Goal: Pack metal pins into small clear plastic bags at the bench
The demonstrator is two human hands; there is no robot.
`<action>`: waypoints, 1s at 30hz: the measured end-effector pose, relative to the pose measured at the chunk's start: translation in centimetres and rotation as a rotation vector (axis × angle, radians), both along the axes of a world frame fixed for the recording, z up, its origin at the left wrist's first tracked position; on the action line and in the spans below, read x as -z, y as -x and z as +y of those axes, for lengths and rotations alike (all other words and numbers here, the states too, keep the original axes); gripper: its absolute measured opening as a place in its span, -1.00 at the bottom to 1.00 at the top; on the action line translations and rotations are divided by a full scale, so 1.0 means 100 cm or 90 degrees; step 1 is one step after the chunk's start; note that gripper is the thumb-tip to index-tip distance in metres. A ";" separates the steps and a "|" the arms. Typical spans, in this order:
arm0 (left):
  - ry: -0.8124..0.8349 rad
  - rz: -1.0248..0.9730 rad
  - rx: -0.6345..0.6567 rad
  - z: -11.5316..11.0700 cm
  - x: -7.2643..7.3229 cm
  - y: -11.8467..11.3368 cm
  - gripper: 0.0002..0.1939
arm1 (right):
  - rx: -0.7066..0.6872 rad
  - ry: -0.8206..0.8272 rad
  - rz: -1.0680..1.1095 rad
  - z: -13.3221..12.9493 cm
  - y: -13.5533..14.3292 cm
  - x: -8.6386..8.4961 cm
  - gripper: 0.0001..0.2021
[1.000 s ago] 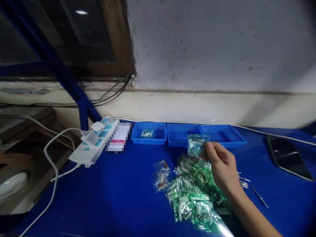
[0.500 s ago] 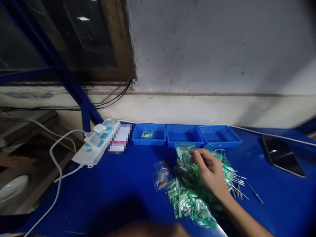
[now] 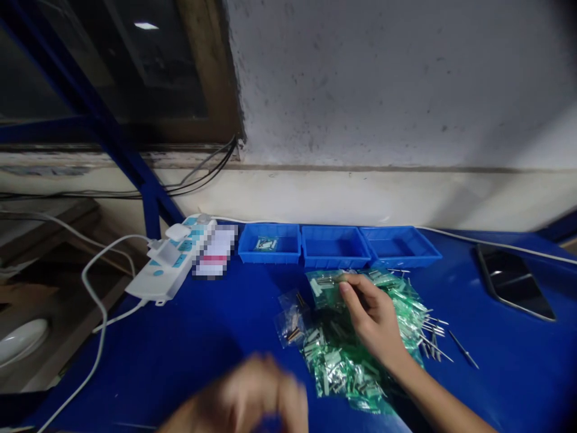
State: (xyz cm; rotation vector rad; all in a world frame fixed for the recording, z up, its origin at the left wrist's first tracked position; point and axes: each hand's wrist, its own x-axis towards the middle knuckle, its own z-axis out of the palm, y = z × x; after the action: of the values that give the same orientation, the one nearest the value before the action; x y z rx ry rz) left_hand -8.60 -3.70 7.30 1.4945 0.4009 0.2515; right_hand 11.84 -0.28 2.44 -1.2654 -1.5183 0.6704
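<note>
My right hand [image 3: 376, 313] pinches the edge of a small green-tinted plastic bag [image 3: 322, 288] with pale and metal pieces inside. That bag is held over a heap of similar green bags [image 3: 347, 376] spread on the blue table. My left hand [image 3: 252, 394] is at the bottom of the view, near the table's front, smeared by motion; its fingers look curled but I cannot make out what is in them. Left of the heap lie clear small bags [image 3: 291, 325] with dark and copper-coloured pins. Loose metal rods [image 3: 435, 340] stick out at the heap's right side.
Three blue bins stand along the wall: the left bin [image 3: 269, 255] holds a small bag, beside the middle bin [image 3: 336, 258] and right bin [image 3: 401, 258]. A power strip [image 3: 169, 264] with white cables is at left. A phone [image 3: 516, 282] and single rod [image 3: 464, 349] lie right.
My left hand has risen into view from the bottom edge. My right hand has shifted slightly left and down, still pinching the small bag.
</note>
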 end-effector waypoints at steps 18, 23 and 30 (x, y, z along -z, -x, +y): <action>-0.176 -0.012 -0.620 0.044 0.056 -0.016 -0.93 | -0.133 -0.237 -0.341 -0.011 0.005 -0.004 -0.63; -0.646 -0.038 -0.598 0.032 0.063 -0.024 -0.79 | -0.087 -0.045 -0.235 -0.016 0.011 -0.016 -0.82; -0.447 -0.019 -0.500 0.036 0.057 -0.022 -0.84 | -0.132 0.021 -0.111 -0.014 0.012 -0.006 -0.77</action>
State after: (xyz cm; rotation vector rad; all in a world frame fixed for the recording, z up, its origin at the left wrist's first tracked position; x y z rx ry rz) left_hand -6.44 -0.14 1.58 1.9456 0.9347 1.1232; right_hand 10.69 -1.71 3.02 -1.2269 -1.8067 0.7349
